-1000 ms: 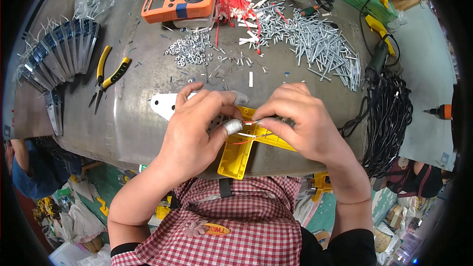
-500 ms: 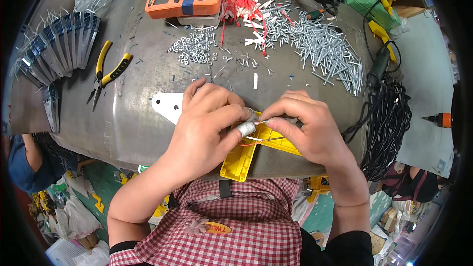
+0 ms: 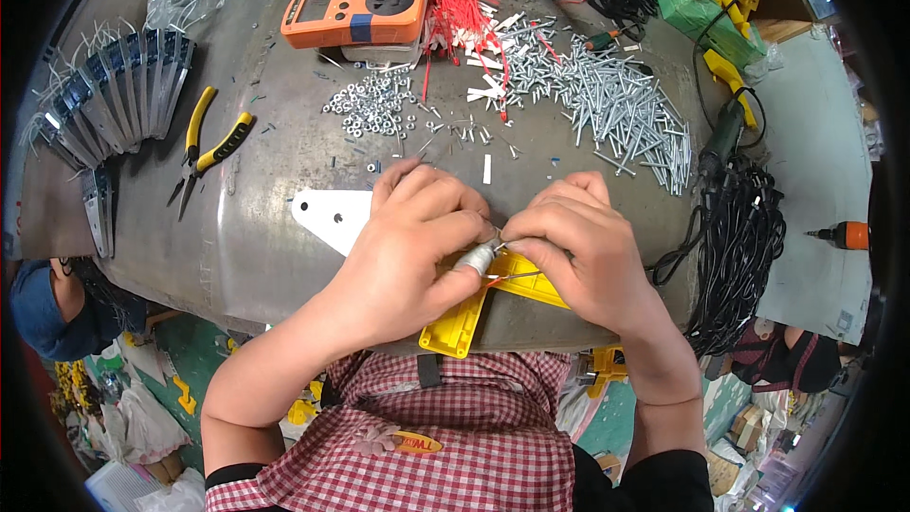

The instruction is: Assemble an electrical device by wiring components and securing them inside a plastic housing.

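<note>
The left hand (image 3: 417,242) and the right hand (image 3: 573,246) meet fingertip to fingertip over the near part of the bench (image 3: 265,265), thumb and forefinger of each clamped on thin wires (image 3: 517,275); the very ends are mostly covered by the fingers, so how they join I cannot tell. Silvery tape (image 3: 478,258) wraps the left thumb. The wires lie just above an open yellow case (image 3: 452,327), one arm of which points toward the person while the other runs right, partly under the right hand. A white plate (image 3: 332,216) with dark holes lies flat, partly behind the left hand. Farther left, pliers (image 3: 210,144) with yellow-and-black handles rest open, near a fan of metal strips (image 3: 123,95). Beyond the hands lie a pile of nuts (image 3: 370,102) and, to its right, a larger heap of screws (image 3: 616,104). An orange meter (image 3: 353,14) sits behind the nuts, with red leads (image 3: 460,14) bunched beside it. Black cables (image 3: 744,237) hang coiled at the right.
</note>
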The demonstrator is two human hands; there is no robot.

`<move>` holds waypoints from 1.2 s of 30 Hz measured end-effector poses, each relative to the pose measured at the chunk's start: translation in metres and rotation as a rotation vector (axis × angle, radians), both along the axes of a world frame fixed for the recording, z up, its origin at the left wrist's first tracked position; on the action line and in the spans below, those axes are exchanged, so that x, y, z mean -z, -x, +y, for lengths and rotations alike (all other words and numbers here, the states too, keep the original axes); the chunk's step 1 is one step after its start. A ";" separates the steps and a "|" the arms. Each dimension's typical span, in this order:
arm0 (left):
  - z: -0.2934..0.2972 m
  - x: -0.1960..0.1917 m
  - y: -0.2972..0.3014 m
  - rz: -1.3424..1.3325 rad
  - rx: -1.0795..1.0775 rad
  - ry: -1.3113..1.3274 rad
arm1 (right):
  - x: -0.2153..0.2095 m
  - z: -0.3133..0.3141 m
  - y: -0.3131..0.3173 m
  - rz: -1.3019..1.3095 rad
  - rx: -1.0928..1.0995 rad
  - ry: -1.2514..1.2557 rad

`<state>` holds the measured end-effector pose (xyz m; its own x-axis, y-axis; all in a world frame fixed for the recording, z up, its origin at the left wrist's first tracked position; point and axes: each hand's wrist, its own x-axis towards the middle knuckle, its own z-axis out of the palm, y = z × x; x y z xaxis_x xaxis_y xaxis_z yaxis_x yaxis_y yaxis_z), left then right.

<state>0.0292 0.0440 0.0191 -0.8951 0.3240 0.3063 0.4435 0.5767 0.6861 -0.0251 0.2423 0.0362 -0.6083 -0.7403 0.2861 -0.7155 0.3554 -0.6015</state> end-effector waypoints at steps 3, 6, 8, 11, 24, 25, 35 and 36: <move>-0.002 0.009 -0.002 -0.203 -0.002 -0.263 | 0.009 -0.002 0.000 0.046 -0.024 0.021; 0.000 0.012 -0.004 -0.251 -0.049 -0.300 | 0.015 -0.003 -0.003 0.045 0.007 0.095; 0.003 0.012 -0.004 -0.233 -0.070 -0.298 | 0.014 -0.003 -0.005 0.058 0.001 0.089; 0.004 0.016 -0.006 -0.209 -0.099 -0.296 | 0.012 -0.005 -0.005 0.084 0.000 0.068; 0.009 0.012 -0.006 0.092 -0.255 -0.135 | -0.009 -0.009 0.001 -0.378 0.107 0.016; 0.009 0.013 -0.006 0.091 -0.258 -0.135 | -0.009 -0.009 0.002 -0.379 0.104 0.016; 0.015 0.012 -0.011 0.392 -0.331 0.141 | -0.006 -0.011 0.007 -0.644 0.002 0.002; 0.015 0.012 -0.011 0.364 -0.331 0.131 | -0.008 -0.011 0.009 -0.963 0.038 0.004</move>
<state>0.0397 0.0586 0.0067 -0.7988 0.0977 0.5936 0.4197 0.7975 0.4335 -0.0336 0.2310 0.0440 -0.6071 -0.7152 -0.3462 0.0978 0.3651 -0.9258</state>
